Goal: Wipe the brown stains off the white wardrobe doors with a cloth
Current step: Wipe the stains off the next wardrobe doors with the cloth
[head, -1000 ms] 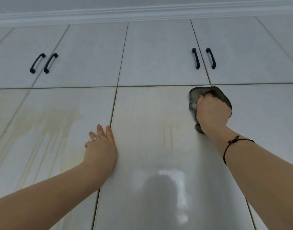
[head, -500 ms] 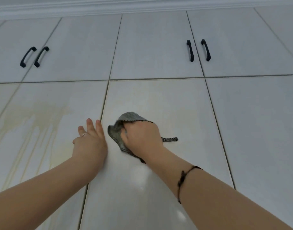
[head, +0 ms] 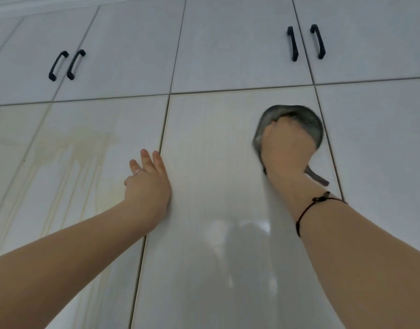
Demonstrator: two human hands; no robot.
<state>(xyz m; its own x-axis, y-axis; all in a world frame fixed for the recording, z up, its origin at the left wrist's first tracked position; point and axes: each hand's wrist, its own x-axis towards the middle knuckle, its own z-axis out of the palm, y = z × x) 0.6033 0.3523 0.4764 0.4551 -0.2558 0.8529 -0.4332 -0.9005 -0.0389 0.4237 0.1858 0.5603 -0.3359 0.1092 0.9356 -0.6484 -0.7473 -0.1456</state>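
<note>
My right hand (head: 286,148) grips a grey cloth (head: 310,121) and presses it against the upper right part of the middle white wardrobe door (head: 211,143). The cloth bulges above my knuckles and a corner hangs below my wrist. My left hand (head: 148,184) lies flat with straight fingers on the right edge of the neighbouring door (head: 90,210), beside the seam. That left door carries a wide brown stain (head: 73,148) with drip trails running down. Only faint yellowish streaks show on the middle door.
Above are upper cabinet doors with two pairs of black handles, one pair (head: 66,65) at the left and one pair (head: 305,42) at the right. Another white door (head: 380,150) lies right of the cloth. White crown moulding (head: 38,5) runs along the top left.
My right hand has swept the cloth from the middle door's left side, near my left hand, up and across to its upper right. The left hand has stayed pressed by the seam.
</note>
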